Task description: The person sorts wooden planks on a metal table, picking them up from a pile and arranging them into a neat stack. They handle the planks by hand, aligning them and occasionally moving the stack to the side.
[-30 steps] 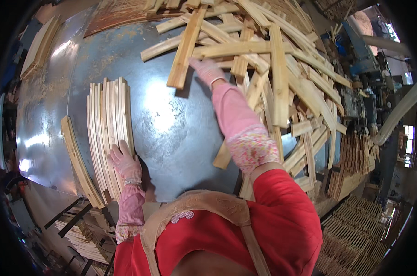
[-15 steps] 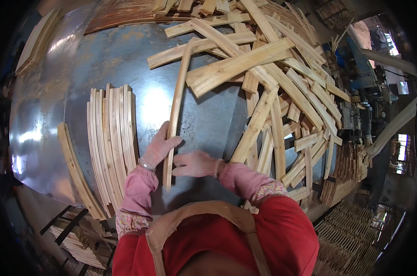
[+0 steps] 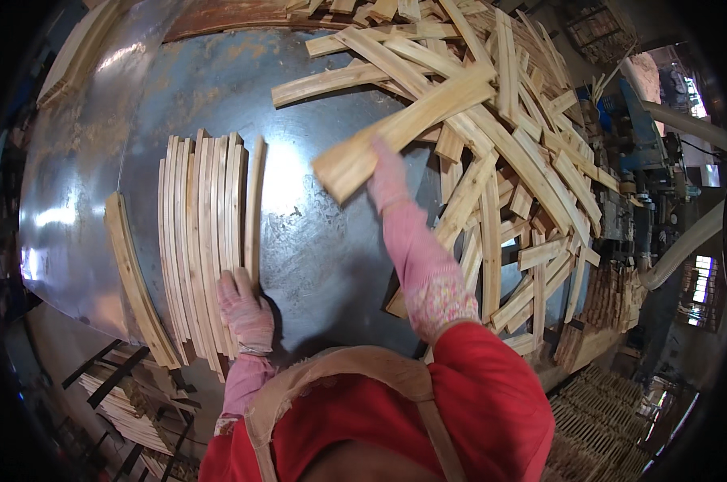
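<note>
My left hand (image 3: pixel 247 313), in a pale pink glove, lies over the near end of a narrow wooden slat (image 3: pixel 256 205). Its fingers bend onto the neighbouring row of slats (image 3: pixel 203 233), which stand on edge side by side; the thumb is partly hidden. A narrow gap parts the slat's far end from the row. My right hand (image 3: pixel 389 174), also gloved, reaches forward and grips the near edge of a wide, slightly curved wooden board (image 3: pixel 407 124). That board lies slanted across the loose pile, its left end over the metal table (image 3: pixel 323 257).
A heap of loose wooden pieces (image 3: pixel 524 193) spreads over the right and far side. One curved slat (image 3: pixel 138 277) lies left of the row. More boards (image 3: pixel 78 52) sit at the far left. Machinery with a hose (image 3: pixel 684 245) stands to the right, and stacked wood (image 3: pixel 130 402) at lower left.
The narrow slat moved left, from between both hands to beside the row. My left hand went with it, down and left. My right hand left the slat and reached forward to the wide board.
</note>
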A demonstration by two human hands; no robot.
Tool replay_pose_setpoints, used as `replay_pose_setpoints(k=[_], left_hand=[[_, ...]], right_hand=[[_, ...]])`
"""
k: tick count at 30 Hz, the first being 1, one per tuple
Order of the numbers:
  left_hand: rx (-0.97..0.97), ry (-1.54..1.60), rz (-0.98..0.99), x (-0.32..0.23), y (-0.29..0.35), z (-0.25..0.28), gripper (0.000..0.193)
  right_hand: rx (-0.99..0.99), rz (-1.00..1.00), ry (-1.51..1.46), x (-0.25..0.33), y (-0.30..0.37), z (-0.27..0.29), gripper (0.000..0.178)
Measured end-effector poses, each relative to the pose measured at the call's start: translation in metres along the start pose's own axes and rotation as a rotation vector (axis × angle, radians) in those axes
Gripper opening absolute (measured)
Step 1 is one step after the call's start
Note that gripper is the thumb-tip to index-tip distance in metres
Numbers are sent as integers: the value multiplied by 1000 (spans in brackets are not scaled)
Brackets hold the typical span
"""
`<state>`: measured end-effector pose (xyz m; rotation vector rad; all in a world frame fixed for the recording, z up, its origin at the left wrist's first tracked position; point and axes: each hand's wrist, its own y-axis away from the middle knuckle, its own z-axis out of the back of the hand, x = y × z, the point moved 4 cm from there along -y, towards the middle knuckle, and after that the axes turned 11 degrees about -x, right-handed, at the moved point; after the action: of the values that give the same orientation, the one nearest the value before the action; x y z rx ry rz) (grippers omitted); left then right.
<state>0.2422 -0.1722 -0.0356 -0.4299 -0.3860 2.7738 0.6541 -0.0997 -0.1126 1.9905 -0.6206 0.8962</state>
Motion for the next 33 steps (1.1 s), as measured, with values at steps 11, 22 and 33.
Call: replay_pose_setpoints(k=[11,22,33], left_hand=[[720,839,512,-49,-22,-83,93],[586,968,781,-9,-5,-102,47],[354,720,385,-12,20,-34,67]], right_hand=[[520,683,1367,34,130,2,56],[17,663,2145,184,-100,-23,52],[903,801,1530,-100,195,15,43]])
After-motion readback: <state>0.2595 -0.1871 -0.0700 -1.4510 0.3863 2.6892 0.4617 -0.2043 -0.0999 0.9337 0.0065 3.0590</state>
